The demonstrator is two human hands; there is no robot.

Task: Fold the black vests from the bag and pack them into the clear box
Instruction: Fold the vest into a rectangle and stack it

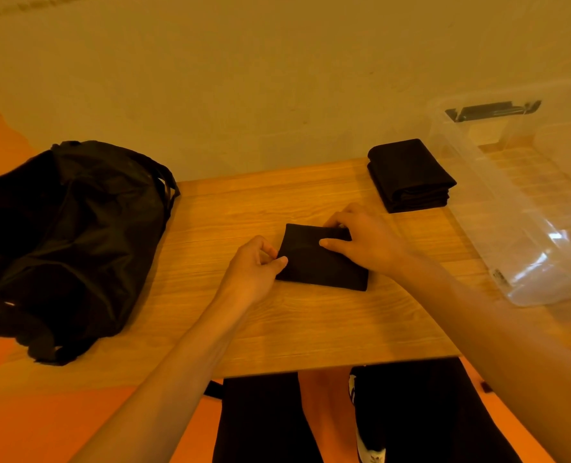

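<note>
Two bare hands work one folded black vest [320, 262] at the middle of a wooden bench [277, 329]. The left hand [254, 270] pinches the vest's left edge, its fingers [270, 251] and thumb closed on the cloth. The right hand [364, 240] sits on the vest's far right corner, thumb laid flat across the top and fingers curled over the far edge, gripping the fold.

Well to the left of the vest slumps one black bag [70, 235], partly cut off by the frame's left edge; what it holds cannot be made out. Beyond the vest and to its right lies one stack [411, 175] of folded black vests; the layers blend together, so their number cannot be told. Right of the vest, just beside that stack, stands one clear box [524, 202], its right side cut off by the frame, one dark latch [493, 110] showing on its far end.

Nearer than the vest, below the bench's edge, dark trousers [260, 429] and one black-and-white shoe [367, 439] show, the shoe cropped at the bottom.
</note>
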